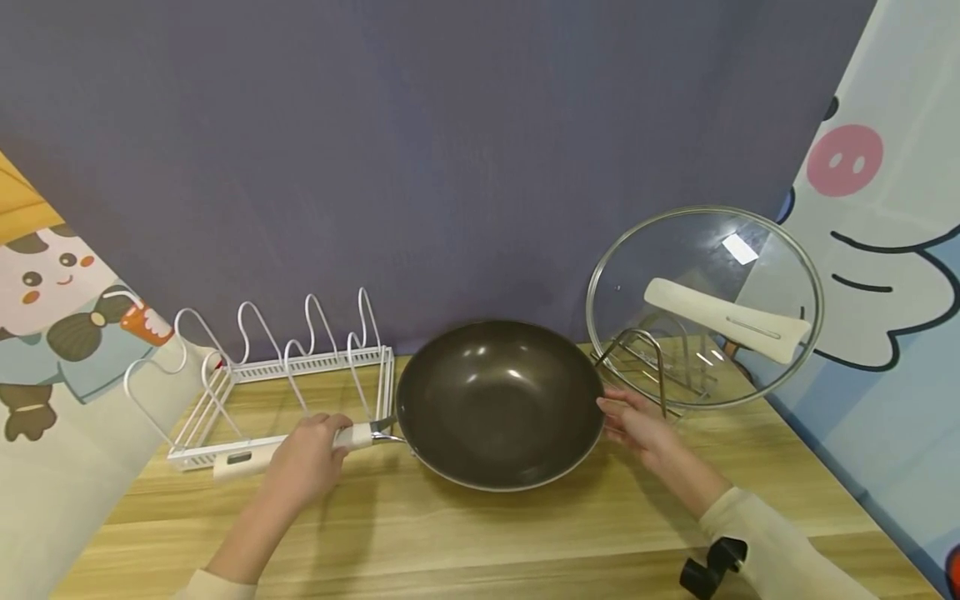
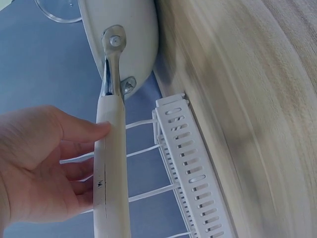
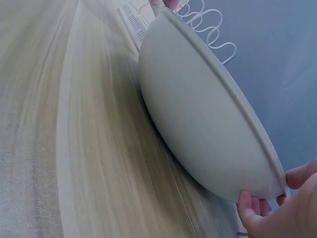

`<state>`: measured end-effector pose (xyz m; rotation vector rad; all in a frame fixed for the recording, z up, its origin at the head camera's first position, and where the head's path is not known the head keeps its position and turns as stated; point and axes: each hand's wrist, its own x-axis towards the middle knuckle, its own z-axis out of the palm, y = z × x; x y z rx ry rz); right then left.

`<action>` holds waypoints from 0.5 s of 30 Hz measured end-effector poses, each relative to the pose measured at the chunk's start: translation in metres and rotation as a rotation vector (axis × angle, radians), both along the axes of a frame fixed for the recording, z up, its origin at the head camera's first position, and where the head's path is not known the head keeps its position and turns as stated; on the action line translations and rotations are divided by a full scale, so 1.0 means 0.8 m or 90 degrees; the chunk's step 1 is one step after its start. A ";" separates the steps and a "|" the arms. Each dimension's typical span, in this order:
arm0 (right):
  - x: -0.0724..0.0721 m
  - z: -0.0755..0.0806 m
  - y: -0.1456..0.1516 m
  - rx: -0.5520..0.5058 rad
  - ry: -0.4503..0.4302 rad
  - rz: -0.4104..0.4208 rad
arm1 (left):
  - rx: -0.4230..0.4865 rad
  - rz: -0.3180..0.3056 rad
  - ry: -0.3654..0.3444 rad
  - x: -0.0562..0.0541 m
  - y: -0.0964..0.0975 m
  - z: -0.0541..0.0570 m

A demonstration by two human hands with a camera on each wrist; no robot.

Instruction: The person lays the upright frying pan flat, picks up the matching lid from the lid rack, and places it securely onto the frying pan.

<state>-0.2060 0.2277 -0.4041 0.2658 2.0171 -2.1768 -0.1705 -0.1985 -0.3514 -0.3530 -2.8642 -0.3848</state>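
Observation:
A wok (image 1: pixel 498 408) with a dark inside and a cream outside is at the middle of the table, tilted toward me in the head view. My left hand (image 1: pixel 309 458) grips its long cream handle (image 2: pixel 113 168), thumb along one side and fingers behind it. At the opposite edge my right hand (image 1: pixel 637 429) pinches the wok's rim, thumb at the lip and fingertips against the cream underside (image 3: pixel 198 114). The curved base is close over the wood in the right wrist view.
A white wire rack (image 1: pixel 307 362) stands at the left, partly behind the handle. At the right, a glass lid (image 1: pixel 705 250) with a cream handle leans upright in a metal stand (image 1: pixel 662 367), close beside my right hand. A dark wall (image 1: pixel 480 167) rises behind the wooden table (image 1: pixel 480 550).

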 end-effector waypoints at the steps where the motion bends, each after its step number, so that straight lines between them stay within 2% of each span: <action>1: 0.001 0.001 0.000 -0.001 0.001 -0.001 | 0.000 0.001 -0.003 0.000 0.000 0.001; 8: 0.007 0.003 -0.003 0.010 -0.009 -0.002 | -0.005 0.008 -0.020 0.001 0.000 0.004; 15: 0.015 0.001 -0.005 0.021 -0.003 -0.004 | -0.012 0.009 -0.015 0.004 -0.001 0.003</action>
